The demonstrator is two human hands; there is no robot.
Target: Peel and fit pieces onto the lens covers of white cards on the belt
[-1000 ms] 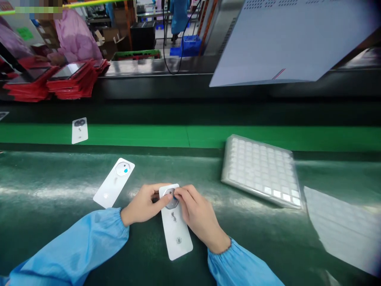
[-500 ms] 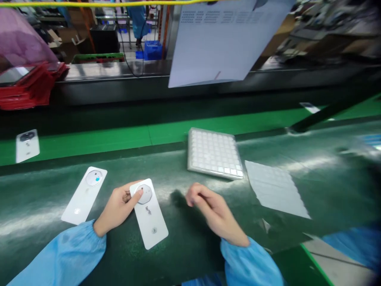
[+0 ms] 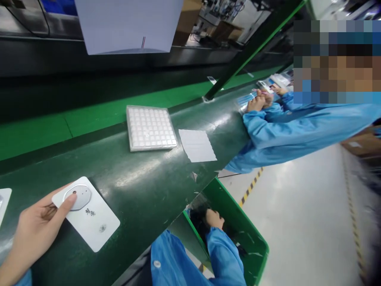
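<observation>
**A:** In the head view, where are we finding the white card [image 3: 89,226]?

**B:** We're seeing it lying on the table [image 3: 143,174], just to the right of the fingers [image 3: 49,208] of the left hand [image 3: 34,234]. Its long axis is running diagonally away from them toward the lower right of the view, and its short end is at the fingers.

**A:** And how are those fingers holding it?

**B:** They're curling around that near end, with the thumb [image 3: 67,202] pressing on the octagonal patch [image 3: 81,196]. We can't see underneath, but the left hand is clearly gripping the card and is the nearer hand.

**A:** What about the other hand?

**B:** We're seeing another hand [image 3: 214,219] reaching into a green bin [image 3: 242,214], below the table edge and to the right of the fingers. A blue sleeve [image 3: 223,254] is running up to it. It may be the right hand, but we can't tell what it's holding.

**A:** What else is around?

**B:** Further right of the fingers, a white tray [image 3: 150,128] and a paper sheet [image 3: 196,145] are lying side by side, and a co-worker's hands [image 3: 258,101] are working far along the table.
</observation>
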